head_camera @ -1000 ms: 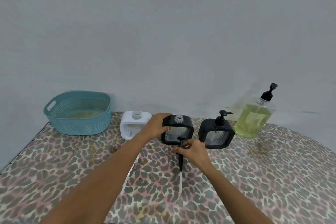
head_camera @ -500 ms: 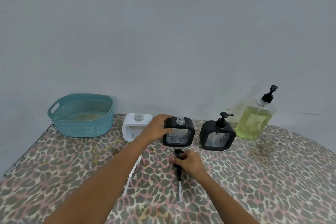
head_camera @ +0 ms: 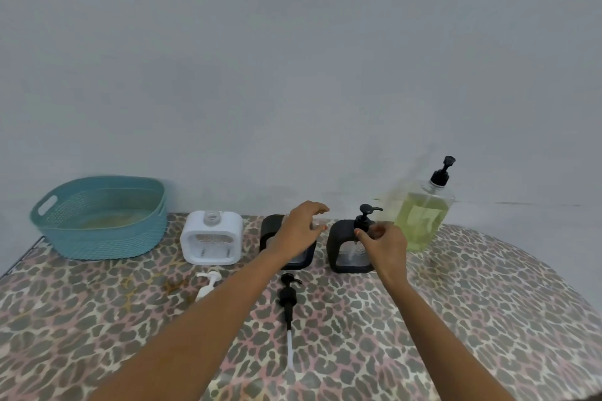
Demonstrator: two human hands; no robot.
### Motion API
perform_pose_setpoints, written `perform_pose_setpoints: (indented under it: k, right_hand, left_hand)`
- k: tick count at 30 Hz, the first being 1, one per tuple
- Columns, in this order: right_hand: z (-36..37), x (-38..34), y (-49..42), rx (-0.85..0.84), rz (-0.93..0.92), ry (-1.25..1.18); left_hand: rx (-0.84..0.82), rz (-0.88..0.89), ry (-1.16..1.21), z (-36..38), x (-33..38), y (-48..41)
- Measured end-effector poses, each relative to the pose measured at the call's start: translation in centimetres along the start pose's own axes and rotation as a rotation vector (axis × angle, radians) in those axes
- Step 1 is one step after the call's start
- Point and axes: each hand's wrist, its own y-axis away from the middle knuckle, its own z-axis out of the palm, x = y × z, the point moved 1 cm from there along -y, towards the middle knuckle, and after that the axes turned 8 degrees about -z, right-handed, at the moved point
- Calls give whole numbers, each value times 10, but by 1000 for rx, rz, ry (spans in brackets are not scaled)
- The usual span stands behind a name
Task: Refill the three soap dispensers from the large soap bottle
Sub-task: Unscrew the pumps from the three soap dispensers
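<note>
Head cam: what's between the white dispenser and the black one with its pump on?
Head view: a second black dispenser stands between the white dispenser and the black dispenser with its pump; the left hand partly covers it.

Basket (head_camera: 97, 231) left of dispensers (head_camera: 211, 238), bottle (head_camera: 423, 218) right.

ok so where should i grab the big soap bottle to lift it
Take the large soap bottle round its wide body, about mid height, coming from the front right. It stands upright, a black dispenser sits close on its left and the wall is behind; the thin pump neck would likely give a poor hold.
</note>
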Motion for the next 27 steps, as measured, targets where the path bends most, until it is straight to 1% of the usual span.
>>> perform_pose_setpoints:
  k: [2, 9, 14, 17, 21, 24, 27]
  right_hand:
    - [1, 9, -10, 20, 8, 35]
    - [10, 22, -35, -99, -64, 111]
    - [12, 25, -41, -110, -99, 79]
    - [10, 24, -42, -103, -117, 7]
    - [6, 26, -45, -107, -149, -38]
    - [4, 30, -49, -182, -171, -29]
    - [-2, 33, -54, -309, -192, -50]
  left_hand:
    - [-55, 0, -28, 15, 6, -4]
    - [-202, -83, -167, 53, 15, -24]
    - [-160, -68, -173, 56, 13, -30]
    - [-156, -44, -124, 55, 13, -31]
    - [-169, -55, -69, 57, 13, -31]
    - [-176, -55, -60, 58, 12, -29]
    - [-183, -62, -58, 59, 11, -28]
